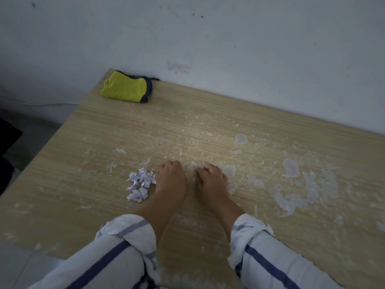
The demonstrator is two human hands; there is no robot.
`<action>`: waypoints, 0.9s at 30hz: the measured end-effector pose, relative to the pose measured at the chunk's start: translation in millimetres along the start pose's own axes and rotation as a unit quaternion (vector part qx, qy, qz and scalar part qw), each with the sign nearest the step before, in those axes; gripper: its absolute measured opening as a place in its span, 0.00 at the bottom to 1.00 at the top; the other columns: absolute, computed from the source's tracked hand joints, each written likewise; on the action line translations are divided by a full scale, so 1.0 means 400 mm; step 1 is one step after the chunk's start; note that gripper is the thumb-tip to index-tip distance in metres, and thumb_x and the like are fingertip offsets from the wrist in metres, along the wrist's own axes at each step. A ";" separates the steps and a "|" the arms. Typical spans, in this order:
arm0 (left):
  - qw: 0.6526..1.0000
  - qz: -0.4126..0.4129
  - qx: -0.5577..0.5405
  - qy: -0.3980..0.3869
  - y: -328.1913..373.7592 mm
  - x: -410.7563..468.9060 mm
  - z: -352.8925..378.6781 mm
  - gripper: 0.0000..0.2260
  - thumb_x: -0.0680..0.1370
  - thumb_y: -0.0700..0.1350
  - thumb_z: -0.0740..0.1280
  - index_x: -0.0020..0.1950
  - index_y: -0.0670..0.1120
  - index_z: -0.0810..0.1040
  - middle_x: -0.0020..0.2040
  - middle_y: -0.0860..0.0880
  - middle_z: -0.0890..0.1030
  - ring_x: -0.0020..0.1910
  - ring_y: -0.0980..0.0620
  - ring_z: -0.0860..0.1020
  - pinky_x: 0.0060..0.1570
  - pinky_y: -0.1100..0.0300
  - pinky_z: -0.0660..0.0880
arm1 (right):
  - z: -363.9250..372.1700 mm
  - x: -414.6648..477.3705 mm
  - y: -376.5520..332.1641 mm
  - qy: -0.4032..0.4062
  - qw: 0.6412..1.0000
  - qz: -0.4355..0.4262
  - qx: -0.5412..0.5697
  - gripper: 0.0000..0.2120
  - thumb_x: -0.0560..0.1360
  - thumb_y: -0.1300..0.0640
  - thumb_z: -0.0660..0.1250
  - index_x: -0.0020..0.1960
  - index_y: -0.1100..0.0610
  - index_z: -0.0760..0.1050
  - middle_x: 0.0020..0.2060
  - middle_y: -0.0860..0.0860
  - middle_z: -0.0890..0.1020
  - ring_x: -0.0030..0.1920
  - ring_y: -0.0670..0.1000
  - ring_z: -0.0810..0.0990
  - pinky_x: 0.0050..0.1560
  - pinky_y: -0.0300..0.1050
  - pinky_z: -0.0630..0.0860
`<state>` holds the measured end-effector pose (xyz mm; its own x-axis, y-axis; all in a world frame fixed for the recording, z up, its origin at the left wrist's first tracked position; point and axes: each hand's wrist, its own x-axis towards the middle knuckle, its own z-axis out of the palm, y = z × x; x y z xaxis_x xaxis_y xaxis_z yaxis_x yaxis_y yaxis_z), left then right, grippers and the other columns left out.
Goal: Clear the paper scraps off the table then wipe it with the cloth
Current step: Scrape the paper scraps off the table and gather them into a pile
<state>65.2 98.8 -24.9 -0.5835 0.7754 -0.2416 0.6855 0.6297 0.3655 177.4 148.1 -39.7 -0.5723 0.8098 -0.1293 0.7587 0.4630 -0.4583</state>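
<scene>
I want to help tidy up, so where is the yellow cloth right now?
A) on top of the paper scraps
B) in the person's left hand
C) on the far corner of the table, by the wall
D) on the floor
C: the yellow cloth lies bunched on the table's far left corner by the wall, apart from the left hand, the right hand and the paper scraps.

A plain, bare indoor room, whether home or workroom cannot be told, is indicated by a wood-grain laminate table [270, 132] smeared with dried white residue and set against a scuffed, pale painted wall [229, 38], with a thin cable [41, 104] and pale floor tiles [16, 265] seen beside it.
</scene>
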 end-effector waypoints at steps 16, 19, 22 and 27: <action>0.995 0.085 0.053 0.000 -0.011 0.000 0.005 0.09 0.79 0.39 0.55 0.56 0.40 0.70 0.56 0.42 0.75 0.56 0.44 0.70 0.56 0.54 0.67 | -0.012 -0.005 0.001 -0.002 1.000 -0.008 0.009 0.16 0.78 0.56 0.59 0.65 0.55 0.72 0.68 0.51 0.70 0.70 0.53 0.63 0.69 0.49 0.55; 0.997 0.043 -0.064 0.001 -0.007 -0.008 -0.009 0.07 0.78 0.37 0.54 0.51 0.43 0.70 0.51 0.43 0.76 0.51 0.46 0.70 0.49 0.54 0.68 | -0.015 -0.002 -0.004 -0.011 1.000 -0.001 0.013 0.17 0.78 0.55 0.59 0.65 0.54 0.72 0.68 0.51 0.69 0.69 0.53 0.62 0.68 0.48 0.56; 0.987 0.002 -0.158 0.000 -0.001 -0.012 -0.015 0.07 0.76 0.37 0.53 0.47 0.49 0.66 0.46 0.45 0.74 0.44 0.48 0.71 0.37 0.57 0.67 | -0.025 -0.001 -0.011 -0.021 1.000 0.015 0.015 0.19 0.77 0.55 0.59 0.67 0.53 0.69 0.68 0.51 0.69 0.70 0.53 0.62 0.68 0.50 0.56; 0.972 0.088 -0.220 -0.003 0.013 -0.026 -0.048 0.05 0.76 0.41 0.58 0.44 0.52 0.65 0.41 0.50 0.73 0.38 0.53 0.70 0.32 0.59 0.65 | -0.048 0.033 -0.047 -0.090 0.990 0.049 0.097 0.14 0.74 0.51 0.58 0.56 0.46 0.76 0.61 0.50 0.75 0.63 0.55 0.71 0.64 0.58 0.67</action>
<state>66.5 93.1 -3.3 -0.4713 0.8698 -0.1458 0.5204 0.4078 0.7503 161.7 156.9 -15.8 -0.5580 0.7617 -0.3292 0.7496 0.2925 -0.5938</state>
